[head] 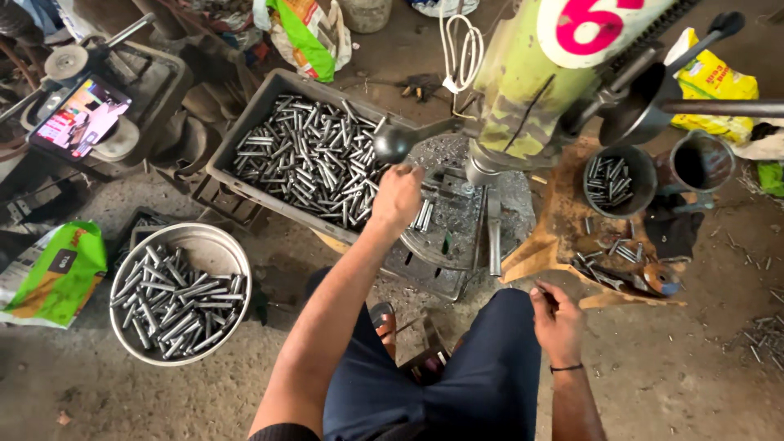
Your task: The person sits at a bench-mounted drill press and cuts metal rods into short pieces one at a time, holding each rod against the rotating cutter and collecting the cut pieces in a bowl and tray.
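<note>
- left hand [397,196] reaches forward with its grip closed around small metal pins, at the near edge of the grey crate and just beside the drill table; which pin exactly it holds i cannot tell.
- right hand [557,320] rests near the right knee, grip closed on a thin dark piece [545,299] that is too small to name.
- metal pins [306,155] fill the grey crate [245,122] in a loose heap; a few more pins [423,216] lie on the drill table [457,237], close to the left hand.
- green drill press [523,90] stands over this table, with its round handle knob [393,142] just above the left hand.
- round steel bowl [214,242] on the floor at the left holds more pins, well apart from the hands.
- wooden surface [563,220] at the right carries a dark tin [618,180] with pins inside and some scattered pins.
- phone [80,117] with a lit screen leans at the far left; a green bag [53,273] lies on the floor near the bowl.
</note>
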### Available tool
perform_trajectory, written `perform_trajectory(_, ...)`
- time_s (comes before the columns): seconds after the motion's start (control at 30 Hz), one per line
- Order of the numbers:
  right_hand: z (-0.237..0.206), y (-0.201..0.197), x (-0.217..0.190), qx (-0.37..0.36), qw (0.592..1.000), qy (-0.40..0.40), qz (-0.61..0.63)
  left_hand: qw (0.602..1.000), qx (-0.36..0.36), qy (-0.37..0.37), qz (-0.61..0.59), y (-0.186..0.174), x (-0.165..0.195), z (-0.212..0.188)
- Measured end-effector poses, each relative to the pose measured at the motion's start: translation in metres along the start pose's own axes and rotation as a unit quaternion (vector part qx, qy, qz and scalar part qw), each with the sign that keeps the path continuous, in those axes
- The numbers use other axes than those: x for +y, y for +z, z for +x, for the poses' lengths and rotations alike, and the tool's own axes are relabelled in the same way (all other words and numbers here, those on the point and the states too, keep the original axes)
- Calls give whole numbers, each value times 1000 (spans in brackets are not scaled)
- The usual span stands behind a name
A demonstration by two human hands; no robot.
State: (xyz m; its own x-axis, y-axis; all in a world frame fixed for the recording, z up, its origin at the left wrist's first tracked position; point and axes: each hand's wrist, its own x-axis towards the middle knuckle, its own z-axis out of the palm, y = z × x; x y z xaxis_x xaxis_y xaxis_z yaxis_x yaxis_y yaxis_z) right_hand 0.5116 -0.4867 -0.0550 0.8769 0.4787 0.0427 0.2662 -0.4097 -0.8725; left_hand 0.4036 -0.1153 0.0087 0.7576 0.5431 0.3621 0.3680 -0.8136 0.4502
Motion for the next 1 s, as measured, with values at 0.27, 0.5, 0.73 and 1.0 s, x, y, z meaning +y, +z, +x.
perform_trajectory(0.27,3,8,7,-13,999,28,7,994,-14,-54,-98,-8,2,-4)
perform_trajectory(0.5,8,15,12,-12,997,65,39,990,-36,-71,-119,5,-8,-4)
perform_trajectory(0.73,17,29,0,8,1000,-23,-15,993,-43,-18,-111,3,-15,-6)
perform_trajectory(1.0,2,28,4,-2,1000,-18,9,986,85,-52,-136,-29,-30,-26)
